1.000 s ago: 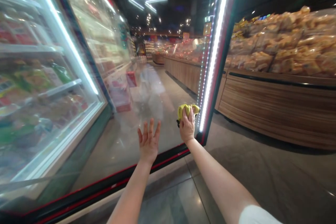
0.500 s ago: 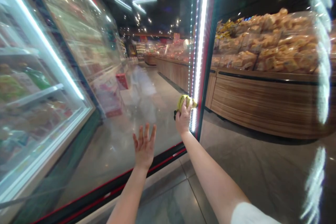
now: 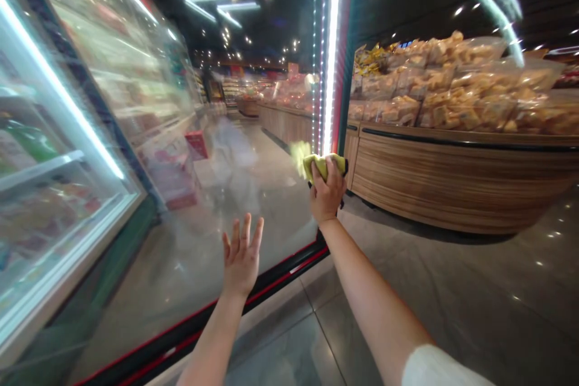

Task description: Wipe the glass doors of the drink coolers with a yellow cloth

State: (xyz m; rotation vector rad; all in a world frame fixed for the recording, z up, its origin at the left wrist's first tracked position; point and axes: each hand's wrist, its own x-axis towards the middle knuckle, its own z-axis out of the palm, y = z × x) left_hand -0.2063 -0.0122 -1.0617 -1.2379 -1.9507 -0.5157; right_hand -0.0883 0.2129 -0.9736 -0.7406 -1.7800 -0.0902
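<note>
A glass cooler door [image 3: 194, 265] swings out in front of me, edged by a black and red frame and a bright light strip [image 3: 333, 60]. My right hand [image 3: 328, 190] grips a folded yellow-green cloth [image 3: 323, 167] against the door's frame edge, over the lower end of the light strip. A yellow smear, its reflection, shows in the glass just left of it. Low on the pane, my left hand [image 3: 242, 259] has its fingers spread and holds nothing. Whether its palm presses on the glass, I cannot tell.
Lit cooler shelves [image 3: 40, 169] with packaged goods stand at the left. Beyond the door edge, a curved wood-panelled counter [image 3: 452, 178] carries piled bagged goods [image 3: 470, 87]. Grey floor tiles [image 3: 289, 338] lie below. Blurred reflections cover the glass.
My right hand has moved right with the cloth, from the glass beside the light strip onto the door's edge. My left hand stays spread low on the pane. The view has shifted slightly right.
</note>
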